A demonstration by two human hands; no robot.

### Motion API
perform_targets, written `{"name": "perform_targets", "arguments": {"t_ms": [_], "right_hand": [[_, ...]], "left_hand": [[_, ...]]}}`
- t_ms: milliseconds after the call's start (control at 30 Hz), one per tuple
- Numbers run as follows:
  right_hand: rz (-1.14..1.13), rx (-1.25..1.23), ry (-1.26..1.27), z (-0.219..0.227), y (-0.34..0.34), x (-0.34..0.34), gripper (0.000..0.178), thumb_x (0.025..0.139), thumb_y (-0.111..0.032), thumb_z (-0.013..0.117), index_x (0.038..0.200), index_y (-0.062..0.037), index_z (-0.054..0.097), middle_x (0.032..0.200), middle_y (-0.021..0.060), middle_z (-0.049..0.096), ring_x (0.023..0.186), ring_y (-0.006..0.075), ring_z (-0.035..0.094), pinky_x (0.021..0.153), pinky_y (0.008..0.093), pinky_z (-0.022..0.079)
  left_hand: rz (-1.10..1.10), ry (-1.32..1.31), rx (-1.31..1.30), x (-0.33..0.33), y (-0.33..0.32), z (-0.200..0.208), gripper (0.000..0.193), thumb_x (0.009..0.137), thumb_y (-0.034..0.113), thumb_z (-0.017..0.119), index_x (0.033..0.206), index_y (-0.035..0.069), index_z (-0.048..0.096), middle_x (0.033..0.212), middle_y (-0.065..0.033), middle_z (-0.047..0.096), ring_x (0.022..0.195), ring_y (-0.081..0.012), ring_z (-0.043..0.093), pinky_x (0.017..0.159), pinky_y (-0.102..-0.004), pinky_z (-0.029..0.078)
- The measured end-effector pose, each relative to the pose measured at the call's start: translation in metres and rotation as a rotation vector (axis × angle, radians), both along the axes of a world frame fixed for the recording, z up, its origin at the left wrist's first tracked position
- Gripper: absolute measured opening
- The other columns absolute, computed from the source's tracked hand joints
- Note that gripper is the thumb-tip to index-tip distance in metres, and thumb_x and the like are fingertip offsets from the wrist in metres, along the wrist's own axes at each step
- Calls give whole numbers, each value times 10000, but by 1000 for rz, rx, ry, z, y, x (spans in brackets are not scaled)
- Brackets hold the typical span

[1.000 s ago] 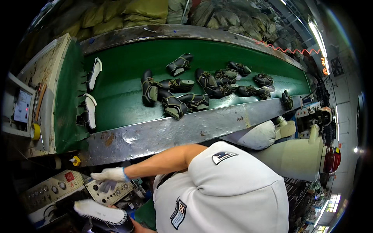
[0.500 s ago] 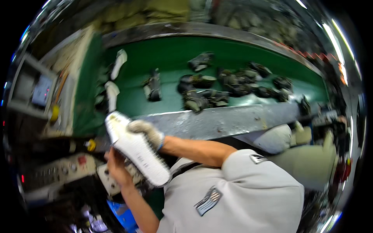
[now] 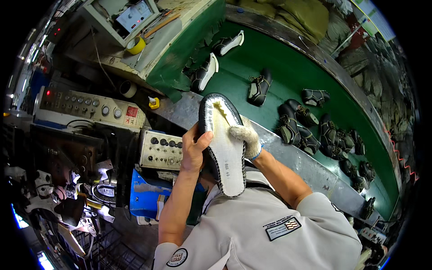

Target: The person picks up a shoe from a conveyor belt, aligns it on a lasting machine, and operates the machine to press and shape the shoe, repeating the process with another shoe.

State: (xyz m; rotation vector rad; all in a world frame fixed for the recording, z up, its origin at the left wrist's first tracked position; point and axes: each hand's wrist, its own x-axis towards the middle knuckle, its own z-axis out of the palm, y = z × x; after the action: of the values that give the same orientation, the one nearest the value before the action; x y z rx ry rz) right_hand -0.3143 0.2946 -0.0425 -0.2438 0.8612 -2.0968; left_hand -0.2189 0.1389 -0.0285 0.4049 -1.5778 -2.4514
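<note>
A black shoe upper [image 3: 227, 148] is turned with its underside up in front of my chest. Its white bottom has a dark stitched edge all round and a yellowish rough patch near the toe. My bare left hand [image 3: 195, 147] grips the shoe's left side, the thumb pressed on the white bottom. On the opposite side, my right hand [image 3: 246, 138] wears a pale knitted glove and holds the edge with its thumb laid over the bottom. The fingers of both hands are partly hidden behind the shoe.
Beyond a metal ledge [image 3: 288, 155] runs a green conveyor belt [image 3: 238, 85]. Several black shoes [image 3: 288, 123] lie on it, and two with white bottoms [image 3: 208, 72] lean at its left side. Control panels [image 3: 162, 150], a yellow bottle [image 3: 154, 103] and machinery stand at left.
My view has turned, so the belt now slopes down to the right. The shoe has come more upright and closer to the middle, and my left hand has closed on its side.
</note>
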Motion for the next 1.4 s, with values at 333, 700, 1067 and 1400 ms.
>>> {"name": "perform_targets", "arguments": {"t_ms": [333, 700, 1067, 1400], "right_hand": [[-29, 543, 361, -75, 16, -102, 823, 798, -505, 769, 1385, 30, 557, 1146, 114, 693, 977, 173, 668, 875, 307, 542], [353, 1656, 770, -169, -16, -316, 933, 756, -677, 755, 1253, 100, 609, 1329, 284, 625, 1195, 352, 649, 974, 398, 528], [-239, 1408, 131, -364, -282, -293, 1231, 611, -459, 927, 1477, 105, 259, 1261, 265, 653, 1145, 390, 664, 954, 411, 545], [495, -81, -523, -161, -194, -87, 704, 904, -356, 743, 1441, 16, 482, 1365, 206, 604, 1190, 342, 626, 1062, 478, 495]], "left_hand": [[139, -331, -256, -21, -16, -75, 512, 971, 212, 711, 1347, -94, 546, 1328, -193, 634, 1186, -213, 622, 1030, -313, 472], [485, -1136, -1284, 184, -67, -107, 258, 935, 124, 673, 1129, -45, 663, 1138, -251, 681, 1047, -438, 647, 905, -469, 528], [477, -1153, -1543, 191, -19, -131, 200, 968, 111, 598, 1077, -44, 662, 1122, -230, 684, 1102, -425, 642, 956, -505, 508], [889, -708, -702, 154, -79, -99, 226, 986, 139, 654, 1135, -31, 674, 1092, -129, 725, 977, -228, 699, 833, -336, 548]]}}
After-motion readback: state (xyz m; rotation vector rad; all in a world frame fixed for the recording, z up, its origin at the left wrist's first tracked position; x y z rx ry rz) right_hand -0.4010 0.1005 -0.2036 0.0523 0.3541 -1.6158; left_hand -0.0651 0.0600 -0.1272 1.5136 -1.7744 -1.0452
